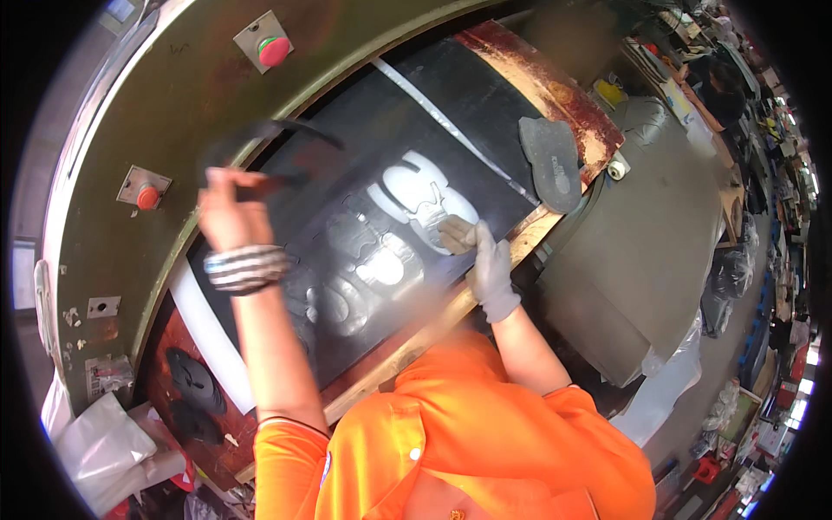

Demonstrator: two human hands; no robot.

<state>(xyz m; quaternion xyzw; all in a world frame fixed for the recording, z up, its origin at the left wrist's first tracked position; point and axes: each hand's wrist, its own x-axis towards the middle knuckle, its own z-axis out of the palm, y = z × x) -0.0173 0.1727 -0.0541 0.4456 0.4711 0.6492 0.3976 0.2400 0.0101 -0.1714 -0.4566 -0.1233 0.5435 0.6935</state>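
Note:
My left hand (232,212), bare with a black-and-white striped band at the wrist, is raised over the left edge of a black plate (433,139). Its fingers are closed on a dark curved strip (305,130) smeared by motion. In a grey glove with bare-looking fingertips, my right hand (487,260) lies with fingers stretched out on the plate's near side. Those fingers touch the lower end of glossy white sole-shaped outlines (425,195). Beside these, more shiny sole-shaped outlines (364,260) show in the plate.
A grey shoe sole (553,165) lies at the plate's right edge. Black sole pieces (195,381) sit at the lower left. Red push buttons (274,51) stand on the green machine frame (195,95) beyond. Wooden edging (381,381) runs along the near side.

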